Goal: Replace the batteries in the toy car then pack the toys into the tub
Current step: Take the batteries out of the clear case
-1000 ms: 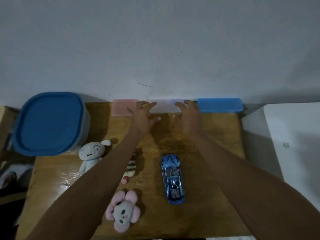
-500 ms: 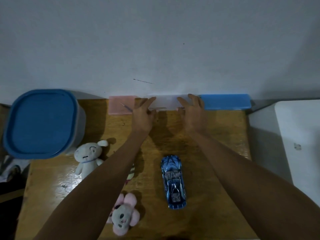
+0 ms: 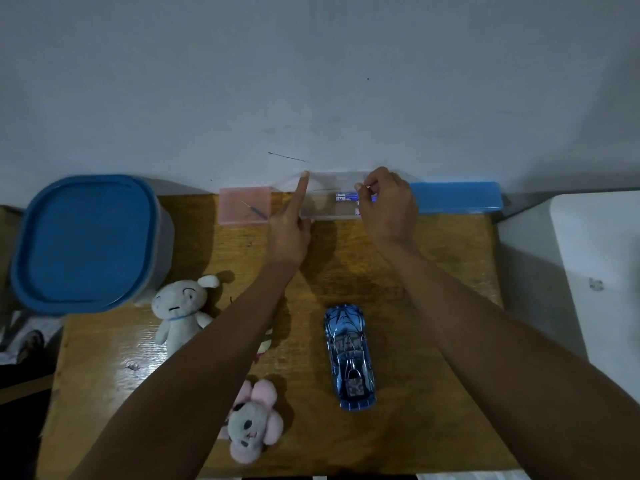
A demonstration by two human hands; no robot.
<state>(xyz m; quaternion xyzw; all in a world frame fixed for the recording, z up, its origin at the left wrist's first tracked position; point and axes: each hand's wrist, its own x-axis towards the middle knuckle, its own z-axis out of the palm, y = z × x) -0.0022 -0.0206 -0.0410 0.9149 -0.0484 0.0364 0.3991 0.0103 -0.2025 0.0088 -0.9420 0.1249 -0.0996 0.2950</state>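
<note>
right hand (image 3: 388, 209) pinches clear lid (image 3: 332, 181); toy car (image 3: 349, 358) lengthwise.

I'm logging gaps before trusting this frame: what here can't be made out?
Head view only:
- Striped toy: mostly hidden under the left forearm.
- Clear box contents: small, partly covered by the right hand.
- Tub interior: closed lid hides it.
- Car battery hatch: underside unseen.

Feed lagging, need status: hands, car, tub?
Left hand lifting clear case lid, right hand pinching at batteries. Toy car untouched. Tub lidded. Nothing blocking.
</note>
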